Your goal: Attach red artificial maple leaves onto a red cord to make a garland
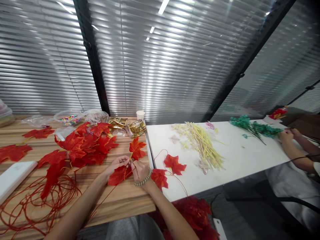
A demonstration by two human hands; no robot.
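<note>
My left hand [119, 164] is closed in a pinch at the yellow stem of an artificial red maple leaf [137, 148], which points away from me. A second red maple leaf [119, 175] lies just below the fingers. My right hand [140, 172], with a beaded bracelet [143, 181] at the wrist, meets it there, fingers closed on a thin red cord at the stem; the exact grip is partly hidden. The cord's strand [106, 197] runs down toward the table's front edge. Right of my wrist, red leaves [175, 164] hang on cord over the white table.
On the wooden table [135, 204] are a red leaf pile [82, 146], a tangled red cord coil [50, 203] and a white box [15, 178]. Gold packets [135, 128] and a paper cup [140, 115] stand behind. Yellow stems [206, 146] lie right; another person's hands [286, 136] touch green sprigs [266, 129].
</note>
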